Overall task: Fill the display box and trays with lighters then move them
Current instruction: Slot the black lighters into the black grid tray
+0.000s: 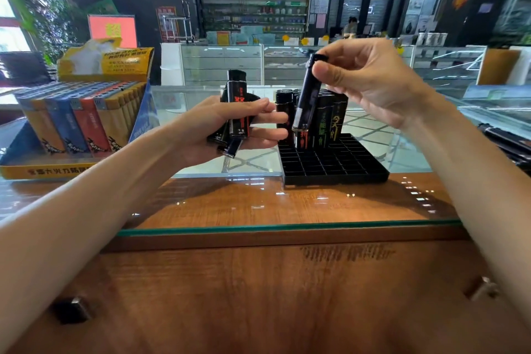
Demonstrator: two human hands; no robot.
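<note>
A black grid tray (333, 164) sits on the glass counter, its back rows filled with upright black lighters (327, 118) and its front slots bare. My right hand (370, 80) pinches a single black lighter (307, 98) by its top, hanging it upright just above the tray's filled rows. To the left of the tray, my left hand (230, 126) grips a bunch of several black lighters (237, 112) with red print. At far left stands a display box (51, 165) packed with yellow, blue and red lighters (83, 118).
The glass counter top (258, 227) ends in a green edge near me, over a wooden cabinet with two handles. More black lighters or trays lie at the right edge (505, 144). Shop shelves, glass cases and a seated person are far behind.
</note>
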